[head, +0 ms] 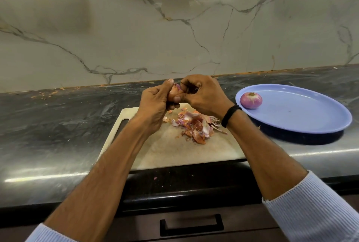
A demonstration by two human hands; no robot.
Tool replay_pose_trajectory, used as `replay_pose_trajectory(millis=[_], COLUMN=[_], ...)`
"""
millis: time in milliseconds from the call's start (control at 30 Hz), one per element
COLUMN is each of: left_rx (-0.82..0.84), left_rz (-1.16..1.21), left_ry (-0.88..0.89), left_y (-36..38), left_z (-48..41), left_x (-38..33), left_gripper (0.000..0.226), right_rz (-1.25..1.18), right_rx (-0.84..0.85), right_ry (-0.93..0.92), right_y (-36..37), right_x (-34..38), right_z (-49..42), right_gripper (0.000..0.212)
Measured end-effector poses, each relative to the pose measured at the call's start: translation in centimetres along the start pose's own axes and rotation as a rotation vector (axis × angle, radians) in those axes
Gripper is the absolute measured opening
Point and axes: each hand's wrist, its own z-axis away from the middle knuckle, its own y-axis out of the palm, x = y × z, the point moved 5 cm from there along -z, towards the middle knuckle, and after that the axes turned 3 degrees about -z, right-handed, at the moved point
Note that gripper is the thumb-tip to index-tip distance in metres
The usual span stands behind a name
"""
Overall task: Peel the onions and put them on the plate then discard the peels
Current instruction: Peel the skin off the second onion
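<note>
Centre frame: left hand [153,103] curls its fingers [173,106] round a small firm onion [175,90]; right hand [205,96] pinches its light, brittle skin, judged best taken at a loose edge.

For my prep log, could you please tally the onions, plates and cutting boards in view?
Onions: 2 (plated onion, held onion)
Plates: 1 (plate)
Cutting boards: 1 (cutting board)
Total: 4
</note>
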Motion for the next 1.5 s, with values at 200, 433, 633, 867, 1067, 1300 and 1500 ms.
replay_pose_trajectory(millis=[200, 433, 633, 867, 1067, 1300, 1500], left_rx=[-0.046, -0.027, -0.015, -0.046, -0.125, -0.194, -0.308], left_rz=[0.018, 0.058, 0.056, 0.032, 0.060, 0.064, 0.301], left_ry=[-0.004, 0.023, 0.030, 0.024, 0.005, 0.020, -0.016], left_y=[0.1, -0.1, -0.1, -0.1, -0.1, -0.5, -1.8], left_z=[0.2, -0.1, -0.2, -0.1, -0.3, -0.5, -0.5], left_x=[0.0, 0.1, 0.2, 0.3, 0.5, 0.4, -0.7], left_gripper=[0.035, 0.035, 0.031, 0.035, 0.035, 0.040, 0.032], right_rz=[0.052, 0.043, 0.015, 0.098, 0.128, -0.006, -0.112], right_rx=[-0.028, -0.106, -0.114, -0.066, -0.037, 0.091, 0.100], right_ry=[-0.017, -0.002, -0.003, -0.065, -0.051, 0.037, 0.123], right_y=[0.3, -0.1, -0.3, 0.4, 0.7, 0.6, -0.4], right_x=[0.3, 0.5, 0.1, 0.3, 0.5, 0.8, 0.1], right_z=[0.0, -0.1, -0.1, 0.2, 0.0, 0.2, 0.2], right_gripper=[0.019, 0.021, 0.012, 0.006, 0.010, 0.012, 0.014])
